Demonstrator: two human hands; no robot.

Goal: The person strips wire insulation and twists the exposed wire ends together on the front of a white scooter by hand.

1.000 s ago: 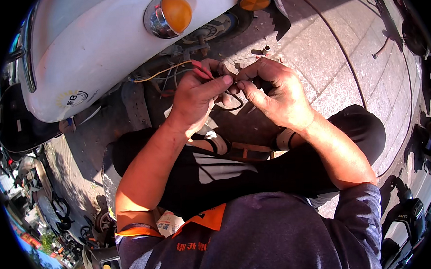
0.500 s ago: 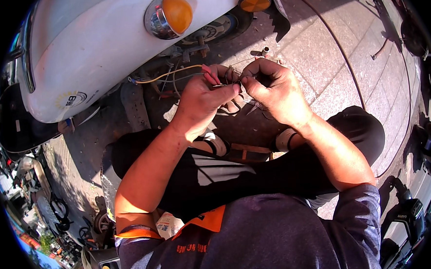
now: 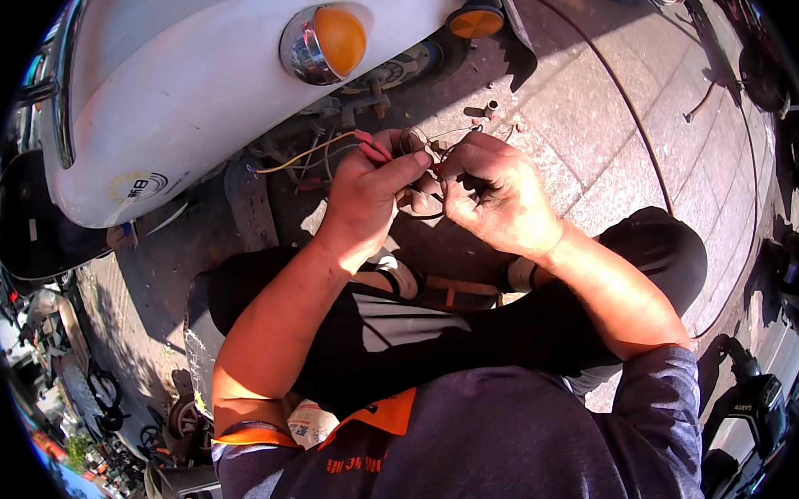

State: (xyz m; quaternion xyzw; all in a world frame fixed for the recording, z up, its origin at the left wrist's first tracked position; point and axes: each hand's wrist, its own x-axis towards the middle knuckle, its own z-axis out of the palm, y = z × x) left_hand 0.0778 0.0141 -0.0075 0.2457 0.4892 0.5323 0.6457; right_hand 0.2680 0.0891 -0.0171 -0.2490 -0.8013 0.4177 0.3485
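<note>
My left hand [image 3: 361, 197] is closed around several thin wires, with a red sleeve [image 3: 372, 147] sticking out beside the index finger. From that sleeve a yellow wire [image 3: 309, 152] runs left, beneath the white scooter body [image 3: 201, 88]. Almost touching it, my right hand [image 3: 505, 199] has its fingers curled in a pinch on a thin dark wire. Between the two hands the fine wire ends cross, and fingers partly hide them. A dark loop of wire [image 3: 423, 216] hangs below the fingertips.
An amber lamp [image 3: 341, 40] and a round orange reflector [image 3: 475, 23] jut from the scooter. A small metal socket [image 3: 491, 107] lies on the paving past my hands. A brown hose [image 3: 624, 80] curves along the right. My bent knees flank the work.
My right hand has rolled over and dropped slightly, its fingers curling more tightly. The left hand has shifted slightly left with the red sleeve. A metal tool glimpsed below the hands is now hidden.
</note>
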